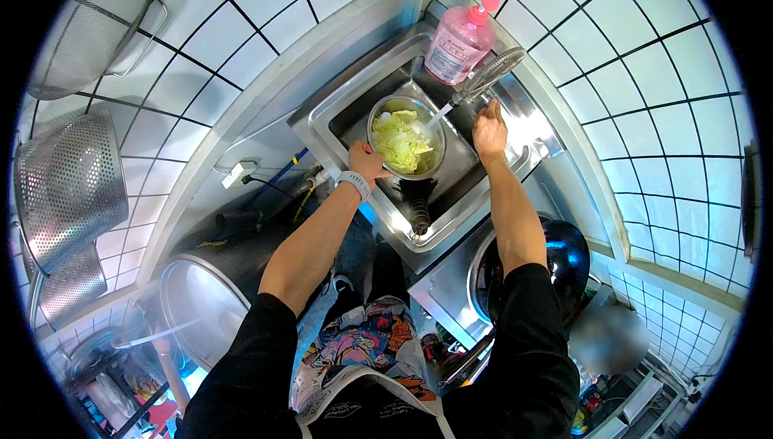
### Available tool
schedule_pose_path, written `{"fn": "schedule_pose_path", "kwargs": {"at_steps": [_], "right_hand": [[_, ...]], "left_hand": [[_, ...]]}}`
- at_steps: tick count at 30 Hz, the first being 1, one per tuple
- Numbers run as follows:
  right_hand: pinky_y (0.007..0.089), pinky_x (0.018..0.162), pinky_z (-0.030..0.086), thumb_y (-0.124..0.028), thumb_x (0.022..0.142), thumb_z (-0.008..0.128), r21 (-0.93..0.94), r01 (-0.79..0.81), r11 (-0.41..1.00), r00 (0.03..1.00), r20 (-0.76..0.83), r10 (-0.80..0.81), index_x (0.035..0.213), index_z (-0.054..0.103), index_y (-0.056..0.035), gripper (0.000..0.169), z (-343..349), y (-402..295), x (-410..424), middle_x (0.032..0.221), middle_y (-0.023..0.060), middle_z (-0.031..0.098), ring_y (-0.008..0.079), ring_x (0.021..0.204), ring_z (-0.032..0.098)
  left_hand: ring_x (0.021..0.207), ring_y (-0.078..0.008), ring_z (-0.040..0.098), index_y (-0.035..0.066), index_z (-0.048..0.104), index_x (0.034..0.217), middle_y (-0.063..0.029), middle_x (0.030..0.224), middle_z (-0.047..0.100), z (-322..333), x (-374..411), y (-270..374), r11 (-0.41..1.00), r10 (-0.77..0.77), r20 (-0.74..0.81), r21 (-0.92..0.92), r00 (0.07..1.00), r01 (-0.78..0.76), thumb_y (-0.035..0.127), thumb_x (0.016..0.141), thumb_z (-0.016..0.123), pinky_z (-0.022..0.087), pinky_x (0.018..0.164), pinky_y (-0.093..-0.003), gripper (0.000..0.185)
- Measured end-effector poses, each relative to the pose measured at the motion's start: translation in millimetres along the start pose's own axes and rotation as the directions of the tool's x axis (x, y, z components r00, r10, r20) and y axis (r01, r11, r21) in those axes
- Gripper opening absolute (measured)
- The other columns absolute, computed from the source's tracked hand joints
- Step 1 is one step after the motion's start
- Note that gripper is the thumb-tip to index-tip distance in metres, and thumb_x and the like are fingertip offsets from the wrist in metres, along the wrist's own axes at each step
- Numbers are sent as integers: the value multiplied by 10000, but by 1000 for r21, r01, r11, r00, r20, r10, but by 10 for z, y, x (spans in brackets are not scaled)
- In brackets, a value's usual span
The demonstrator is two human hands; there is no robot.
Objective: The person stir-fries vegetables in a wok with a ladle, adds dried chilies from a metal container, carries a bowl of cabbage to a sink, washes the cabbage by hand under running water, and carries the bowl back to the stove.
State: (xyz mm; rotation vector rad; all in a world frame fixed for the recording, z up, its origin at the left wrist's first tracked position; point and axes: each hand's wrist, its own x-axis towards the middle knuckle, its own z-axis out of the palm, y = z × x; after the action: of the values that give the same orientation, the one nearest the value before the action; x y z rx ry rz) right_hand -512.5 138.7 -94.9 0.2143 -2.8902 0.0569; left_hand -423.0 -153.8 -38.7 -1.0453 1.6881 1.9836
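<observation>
A round metal bowl (441,152) sits in the stainless steel sink (314,119), with torn pale green leaves, apparently cabbage (401,143), inside. My left hand (366,161), a light grey band on its wrist, grips the bowl's near-left rim. Water (439,115) streams from the faucet (492,71) into the bowl. Over the sink's right side, my right hand (490,130) reaches beside the faucet's base; what its fingertips touch is hidden. A dark-handled brush (420,203) lies in the sink's near corner, its bristles close to the bowl.
A pink pump bottle (459,40) stands at the sink's back corner. A black wok (564,258) is right of my right forearm. Perforated strainers (72,185) hang on the left wall. A large metal lid or pot (196,306) stands lower left. Another person (609,339), blurred, is at the right.
</observation>
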Motion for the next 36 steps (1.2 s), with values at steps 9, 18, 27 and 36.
{"fn": "schedule_pose_path", "kwargs": {"at_steps": [9,18,27,36], "right_hand": [[440,919,521,-121,855,527,23,-12,1000,1000,11,12,963,668,50,247,-23,-15,18,1376,274,474,391,1256,499],[442,887,528,-209,939,519,119,59,991,998,-28,-56,987,611,24,255,-165,93,79,1209,273,589,389,1093,603],[408,729,513,-290,943,612,658,-646,387,525,15,851,1095,559,16,345,-485,-419,291,873,196,683,299,819,678],[553,1158,182,-438,876,640,310,75,948,724,636,-266,1516,234,-360,763,-397,-1066,-109,1603,158,67,429,1453,86]], "left_hand": [[780,-308,633,49,379,831,-106,827,472,10,159,-133,998,28,-3,-60,1000,-28,-136,742,557,624,665,-545,272],[797,-323,653,42,369,835,-104,825,473,-38,172,-151,998,-28,26,-47,999,29,-140,780,566,626,695,-544,274],[845,-330,666,35,381,856,-112,857,487,-2,213,-193,985,-92,127,-136,988,109,-136,808,571,628,724,-535,260],[874,-346,666,31,361,856,-142,913,509,225,168,-153,998,-23,150,-62,988,32,-98,847,557,629,743,-518,235]]}}
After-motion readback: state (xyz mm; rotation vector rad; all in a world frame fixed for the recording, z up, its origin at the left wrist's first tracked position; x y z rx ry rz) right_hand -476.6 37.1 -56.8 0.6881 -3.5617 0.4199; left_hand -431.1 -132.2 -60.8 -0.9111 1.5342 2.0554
